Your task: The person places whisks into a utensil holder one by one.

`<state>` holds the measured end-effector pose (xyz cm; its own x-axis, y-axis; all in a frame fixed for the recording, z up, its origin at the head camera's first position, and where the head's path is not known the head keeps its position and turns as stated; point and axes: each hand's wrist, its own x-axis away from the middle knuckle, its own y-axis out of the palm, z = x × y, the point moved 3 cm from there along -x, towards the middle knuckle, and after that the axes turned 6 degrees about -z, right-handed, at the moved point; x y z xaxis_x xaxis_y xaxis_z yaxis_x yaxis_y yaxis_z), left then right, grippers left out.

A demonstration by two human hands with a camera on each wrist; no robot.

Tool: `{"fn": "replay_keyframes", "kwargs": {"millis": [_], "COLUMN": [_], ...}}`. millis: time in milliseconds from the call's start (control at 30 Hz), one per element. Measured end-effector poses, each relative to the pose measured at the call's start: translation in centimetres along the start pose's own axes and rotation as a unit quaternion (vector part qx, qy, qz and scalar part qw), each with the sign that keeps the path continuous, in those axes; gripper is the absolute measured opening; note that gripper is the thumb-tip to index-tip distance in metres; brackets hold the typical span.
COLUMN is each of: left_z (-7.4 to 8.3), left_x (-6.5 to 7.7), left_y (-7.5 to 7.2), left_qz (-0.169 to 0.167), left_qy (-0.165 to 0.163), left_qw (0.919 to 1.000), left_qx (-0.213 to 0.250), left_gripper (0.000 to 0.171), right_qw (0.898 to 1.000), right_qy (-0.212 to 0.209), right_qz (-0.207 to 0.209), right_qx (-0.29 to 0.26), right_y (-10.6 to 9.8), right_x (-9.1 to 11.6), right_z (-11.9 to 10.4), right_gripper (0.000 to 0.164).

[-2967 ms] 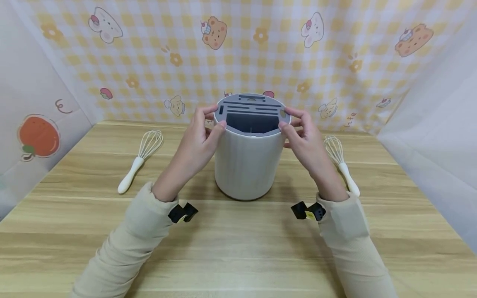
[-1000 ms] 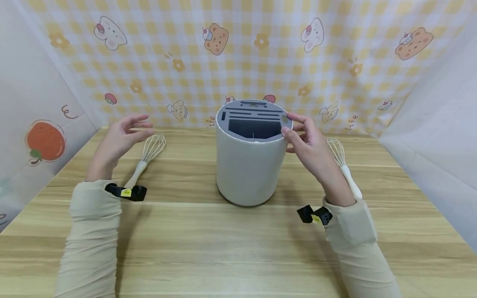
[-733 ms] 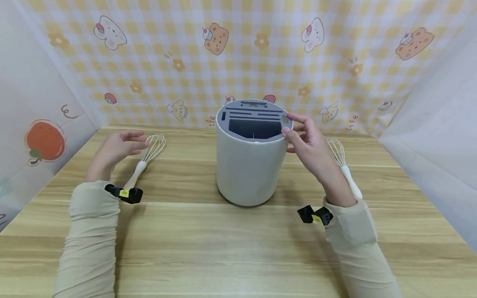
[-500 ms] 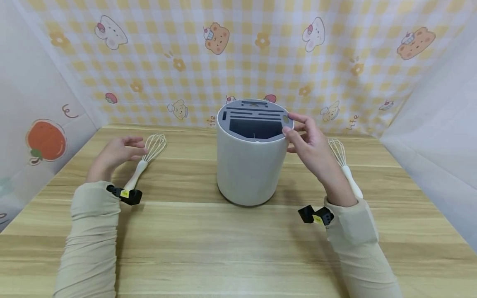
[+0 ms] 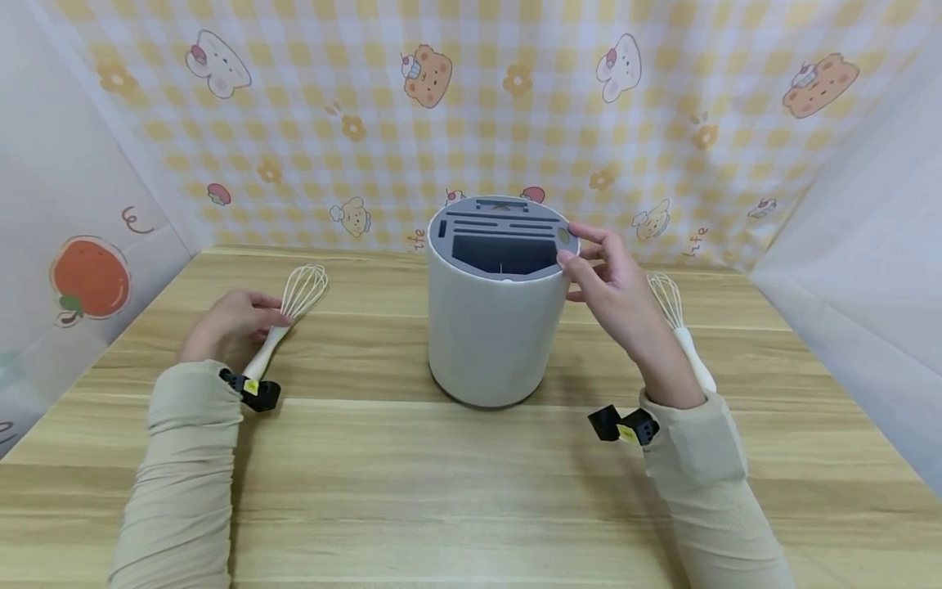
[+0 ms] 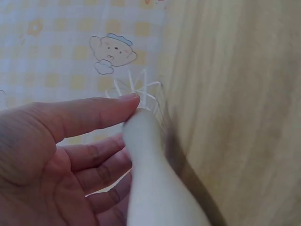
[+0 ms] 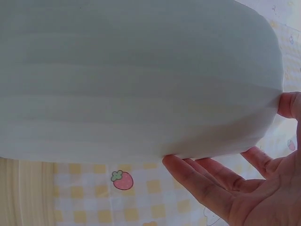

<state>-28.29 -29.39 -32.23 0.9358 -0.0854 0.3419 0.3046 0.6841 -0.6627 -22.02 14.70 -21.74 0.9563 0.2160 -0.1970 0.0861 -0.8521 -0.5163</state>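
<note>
A white round utensil holder [image 5: 489, 335] with a grey slotted top [image 5: 508, 221] stands upright mid-table. My right hand [image 5: 614, 282] grips its upper right side, thumb at the rim and fingers along the outer wall; in the right wrist view the fingertips [image 7: 176, 162] meet the white wall [image 7: 141, 94]. At the left lies a white-handled whisk [image 5: 268, 348] with pale wires. My left hand [image 5: 235, 319] pinches it at the neck; in the left wrist view the thumb overlaps the neck of the whisk [image 6: 146, 136], and the other fingers reach partly hidden behind the handle.
A second, similar whisk [image 5: 688, 356] lies on the right, partly behind my right forearm. The wood-grain table [image 5: 471, 491] meets a yellow checked cloth backdrop [image 5: 471, 123] at the back, and pale side panels [image 5: 868, 245] flank it.
My left hand has let go of the holder's rim, moved left and come down onto the left whisk's neck. My right hand stays at the holder, which keeps its place.
</note>
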Motion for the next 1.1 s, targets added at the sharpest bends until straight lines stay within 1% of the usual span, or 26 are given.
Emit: {"fn": "replay_keyframes", "kwargs": {"millis": [133, 367, 533, 633, 733, 800, 833, 900, 967, 1033, 1100], "left_z": [-0.2, -0.4, 0.0, 0.4, 1.2, 1.8, 2.2, 2.8, 3.3, 3.8, 4.3], "left_x": [-0.1, -0.2, -0.1, 0.1, 0.2, 0.4, 0.5, 0.6, 0.8, 0.8, 0.9], "left_y": [0.2, 0.3, 0.2, 0.0, -0.1, -0.1, -0.1, -0.1, -0.1, -0.2, -0.2], "left_qz": [-0.001, 0.01, 0.022, 0.031, 0.04, 0.042, 0.045, 0.053, 0.061, 0.065, 0.064], "left_qy": [-0.007, -0.013, -0.007, -0.005, 0.007, 0.023, 0.031, 0.049, 0.062, 0.073, 0.081], "left_qw": [1.0, 0.9999, 0.9997, 0.9994, 0.9978, 0.9954, 0.9933, 0.9866, 0.9767, 0.9584, 0.9356], "left_qx": [-0.006, 0.005, 0.002, 0.015, 0.052, 0.083, 0.102, 0.147, 0.196, 0.268, 0.338], "left_gripper": [0.059, 0.059, 0.056, 0.057, 0.059, 0.06, 0.059, 0.059, 0.059, 0.054, 0.049], "right_qw": [1.0, 1.0, 1.0, 1.0, 1.0, 1.0, 1.0, 1.0, 1.0, 1.0, 1.0], "right_qy": [0.003, 0.003, 0.002, 0.001, 0.001, 0.002, 0.003, 0.005, 0.004, 0.004, 0.002], "right_qz": [-0.001, -0.001, -0.001, -0.002, -0.002, -0.003, -0.003, -0.003, -0.003, -0.002, -0.001], "right_qx": [-0.001, -0.001, -0.002, -0.002, -0.002, -0.002, -0.001, 0.0, 0.0, 0.001, 0.0], "right_y": [0.0, 0.0, 0.0, 0.0, 0.0, 0.0, 0.0, 0.0, 0.0, -0.1, 0.0], "right_x": [0.1, 0.1, 0.1, 0.0, 0.0, 0.0, 0.1, 0.1, 0.1, 0.0, 0.0], "right_z": [0.1, 0.1, 0.1, 0.1, 0.1, 0.1, 0.1, 0.1, 0.1, 0.1, 0.1], "right_gripper": [0.051, 0.051, 0.051, 0.051, 0.051, 0.051, 0.051, 0.051, 0.051, 0.051, 0.051]}}
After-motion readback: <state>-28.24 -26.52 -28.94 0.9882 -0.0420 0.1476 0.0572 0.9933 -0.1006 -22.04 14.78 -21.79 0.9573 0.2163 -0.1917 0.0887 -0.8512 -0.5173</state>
